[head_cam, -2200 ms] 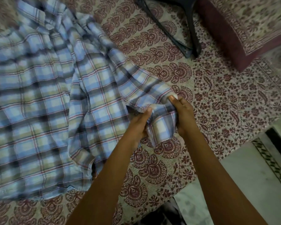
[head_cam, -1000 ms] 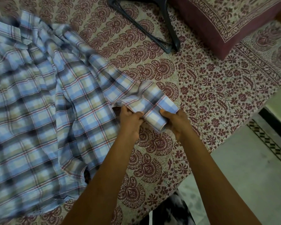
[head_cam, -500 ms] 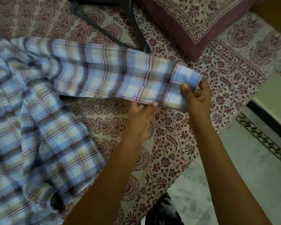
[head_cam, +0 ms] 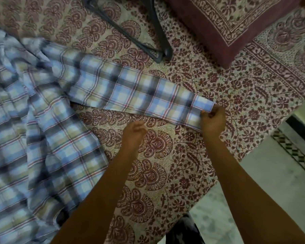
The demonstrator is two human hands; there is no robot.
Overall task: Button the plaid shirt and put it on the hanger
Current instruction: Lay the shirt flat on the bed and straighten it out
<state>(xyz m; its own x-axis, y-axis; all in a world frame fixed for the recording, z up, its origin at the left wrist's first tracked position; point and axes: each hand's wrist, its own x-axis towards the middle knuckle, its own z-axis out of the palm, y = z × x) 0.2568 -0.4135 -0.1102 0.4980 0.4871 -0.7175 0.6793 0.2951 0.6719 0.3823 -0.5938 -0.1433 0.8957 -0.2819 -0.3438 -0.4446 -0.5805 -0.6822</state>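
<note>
Head camera looking down, and far out to the left of the left hand lies the body of the plaid shirt (head_cam: 42, 138), rumpled and spread over the bed. It is too blurred for me to tell whether any front button is done up. Coming across, one sleeve (head_cam: 130, 90) runs straight and flat from that heap toward the right hand. My read is that it's being laid out smooth so the garment sits tidy for buttoning.

Left hand (head_cam: 133, 133) now: fingers loosely curled, holding nothing, hovering just below the sleeve's lower edge and apart from the cloth as far as I can see. Beyond it, past the sleeve, the dark hanger (head_cam: 158, 48) lies on the bed, well apart from both hands and untouched. It looks parked there for the last step.

On to the right hand (head_cam: 212, 123): it pinches the end of the cuff (head_cam: 199, 110), thumb and fingers closed on the fabric, and that grip looks like what holds the sleeve taut. Whether the cuff button is fastened is hidden.

Everything rests on a bedspread (head_cam: 183, 155) printed in maroon paisley and flowers on cream. Beyond the right hand sits a maroon-bordered pillow (head_cam: 227, 27) in a similar print. Right of that hand the bed ends and a pale stone floor (head_cam: 271, 182) shows, with a dark patterned border strip (head_cam: 296, 152).
</note>
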